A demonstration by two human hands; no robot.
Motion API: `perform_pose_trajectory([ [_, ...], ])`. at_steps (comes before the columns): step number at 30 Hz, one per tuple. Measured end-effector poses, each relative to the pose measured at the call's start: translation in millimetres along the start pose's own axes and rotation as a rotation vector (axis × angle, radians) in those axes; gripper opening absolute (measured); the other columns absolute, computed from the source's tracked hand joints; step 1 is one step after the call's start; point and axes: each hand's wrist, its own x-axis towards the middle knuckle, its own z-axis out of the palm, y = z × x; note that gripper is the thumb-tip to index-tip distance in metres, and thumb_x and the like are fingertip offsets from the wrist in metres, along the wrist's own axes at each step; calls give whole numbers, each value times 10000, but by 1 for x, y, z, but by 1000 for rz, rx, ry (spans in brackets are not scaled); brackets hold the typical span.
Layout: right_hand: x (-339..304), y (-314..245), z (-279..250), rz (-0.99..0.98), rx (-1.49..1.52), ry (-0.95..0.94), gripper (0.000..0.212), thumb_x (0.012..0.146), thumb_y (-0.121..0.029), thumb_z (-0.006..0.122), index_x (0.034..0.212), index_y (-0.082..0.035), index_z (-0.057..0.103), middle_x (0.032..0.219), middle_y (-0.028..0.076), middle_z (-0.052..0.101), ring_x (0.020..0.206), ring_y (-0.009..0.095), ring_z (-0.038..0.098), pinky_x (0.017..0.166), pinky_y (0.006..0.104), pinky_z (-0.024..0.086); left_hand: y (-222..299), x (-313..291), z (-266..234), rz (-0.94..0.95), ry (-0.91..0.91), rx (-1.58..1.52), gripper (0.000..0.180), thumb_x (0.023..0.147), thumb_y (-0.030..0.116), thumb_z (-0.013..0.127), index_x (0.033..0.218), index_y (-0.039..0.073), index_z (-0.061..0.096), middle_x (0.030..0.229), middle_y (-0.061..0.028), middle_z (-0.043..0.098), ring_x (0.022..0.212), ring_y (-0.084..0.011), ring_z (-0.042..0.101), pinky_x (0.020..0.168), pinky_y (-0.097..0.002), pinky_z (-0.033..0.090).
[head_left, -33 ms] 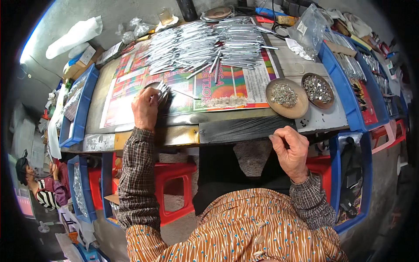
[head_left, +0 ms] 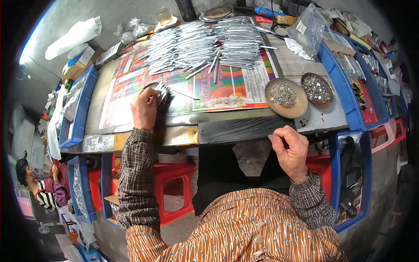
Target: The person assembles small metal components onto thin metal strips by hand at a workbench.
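My left hand (head_left: 145,110) is closed over the left part of the table, its fingertips bent against a small dark dish. Slim silver pieces (head_left: 163,89) stick up from that dish beside the fingers; whatever the fingers grip is hidden. One thin silver rod (head_left: 185,94) points out to the right on the printed sheet. In front of the table's near edge, my right hand (head_left: 290,153) is raised with thumb and forefinger pinched together. Anything between them is too small to make out. Many slim silver rods (head_left: 183,48) lie in rows at the back of the table.
To the right stand a round dish (head_left: 297,107) of small metal parts and a darker dish (head_left: 325,104) of shiny ones. Blue bins flank the table, one at left (head_left: 91,94), one at right (head_left: 345,94). Red stools (head_left: 174,192) are underneath. Another person (head_left: 43,185) sits far left.
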Motion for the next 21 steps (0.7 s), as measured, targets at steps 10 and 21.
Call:
perform_pose_trajectory([
  [10, 2, 5, -4, -17, -29, -20, 139, 796, -23, 690, 802, 4, 554, 646, 59, 523, 495, 153, 484, 449, 279, 382, 34, -3, 5, 114, 63, -8, 147, 717, -25, 624, 837, 59, 636, 859, -118, 623, 795, -306, 610, 674, -382, 483],
  [21, 9, 9, -15, -27, -102, -4, 147, 757, -6, 705, 804, -7, 565, 663, 79, 555, 532, 208, 545, 480, 319, 422, 67, 6, 28, 382, -217, 20, 61, 783, 32, 600, 830, 60, 625, 878, -101, 602, 858, -331, 560, 738, -408, 455],
])
